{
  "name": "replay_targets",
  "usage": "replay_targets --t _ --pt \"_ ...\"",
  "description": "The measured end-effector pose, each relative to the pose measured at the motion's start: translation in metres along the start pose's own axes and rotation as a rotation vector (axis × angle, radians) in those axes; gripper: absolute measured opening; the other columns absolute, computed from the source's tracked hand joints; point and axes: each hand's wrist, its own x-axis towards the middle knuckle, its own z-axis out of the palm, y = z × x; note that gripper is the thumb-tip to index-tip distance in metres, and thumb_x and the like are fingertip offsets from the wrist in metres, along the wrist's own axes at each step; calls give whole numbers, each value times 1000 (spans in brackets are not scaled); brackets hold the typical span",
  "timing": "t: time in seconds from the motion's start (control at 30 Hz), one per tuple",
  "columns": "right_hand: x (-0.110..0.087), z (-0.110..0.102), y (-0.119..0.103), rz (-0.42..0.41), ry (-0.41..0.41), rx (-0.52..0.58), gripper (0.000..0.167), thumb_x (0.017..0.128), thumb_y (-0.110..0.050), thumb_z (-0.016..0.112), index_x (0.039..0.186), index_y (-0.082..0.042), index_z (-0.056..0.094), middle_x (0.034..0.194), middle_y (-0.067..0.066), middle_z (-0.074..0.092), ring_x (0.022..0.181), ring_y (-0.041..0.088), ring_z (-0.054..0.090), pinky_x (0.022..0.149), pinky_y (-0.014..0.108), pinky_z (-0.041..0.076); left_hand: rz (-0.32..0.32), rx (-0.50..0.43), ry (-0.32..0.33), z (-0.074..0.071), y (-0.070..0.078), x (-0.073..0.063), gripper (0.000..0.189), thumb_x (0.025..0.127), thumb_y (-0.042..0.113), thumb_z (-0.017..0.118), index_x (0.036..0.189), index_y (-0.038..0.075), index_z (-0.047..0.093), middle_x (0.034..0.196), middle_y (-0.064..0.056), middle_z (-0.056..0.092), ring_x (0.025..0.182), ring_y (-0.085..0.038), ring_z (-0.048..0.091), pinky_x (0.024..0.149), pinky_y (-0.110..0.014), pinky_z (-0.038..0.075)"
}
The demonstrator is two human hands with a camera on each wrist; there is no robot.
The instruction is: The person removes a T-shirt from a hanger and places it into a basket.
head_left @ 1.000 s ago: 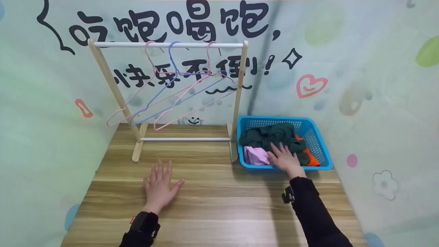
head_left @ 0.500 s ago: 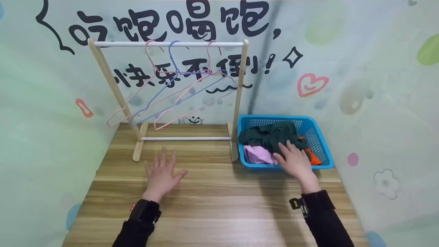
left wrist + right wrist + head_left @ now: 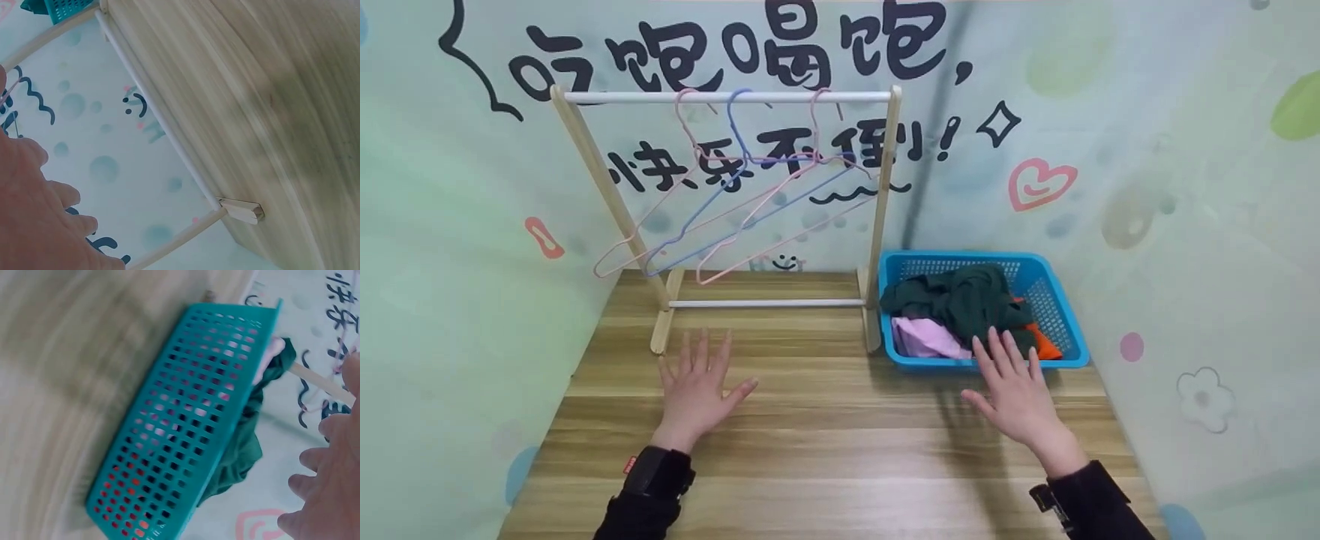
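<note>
My left hand hovers with spread fingers in front of a wooden garment rack and holds nothing. Three wire clothes hangers hang from the rack's white top bar: a blue one between two pink ones, the right pink hanger nearest the basket. My right hand, fingers spread and empty, is at the near side of a blue plastic basket. Inside lie a crumpled dark green cloth, a lilac cloth and an orange cloth. In the right wrist view the fingers stand apart from the green cloth.
The wood-grain table extends toward me from the rack and basket. A pale printed wall with large black characters stands behind and along both sides. The basket sits close against the rack's right foot.
My right hand has drawn back from over the basket toward me, its fingers spreading. The left hand has shifted slightly to the left. The green cloth looks slightly rearranged.
</note>
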Motion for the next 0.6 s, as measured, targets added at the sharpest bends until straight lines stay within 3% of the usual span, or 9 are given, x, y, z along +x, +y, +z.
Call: replay_targets --t 0.27,0.6 --pt "-16 7 -1 36 -105 -43 87 93 -53 61 156 -5 26 161 24 14 148 44 6 112 66 4 7 41 -35 7 -3 -5 91 91 67 52 159 17 18 163 -19 1 148 -44 -6 106 -70 -13" --pt "-20 9 4 61 -115 -1 87 92 -50 65 155 -4 28 160 26 16 147 46 6 111 68 3 -28 3 -96 15 1 -11 93 90 69 52 159 17 18 163 -20 -2 147 -44 -9 103 -67 -20"
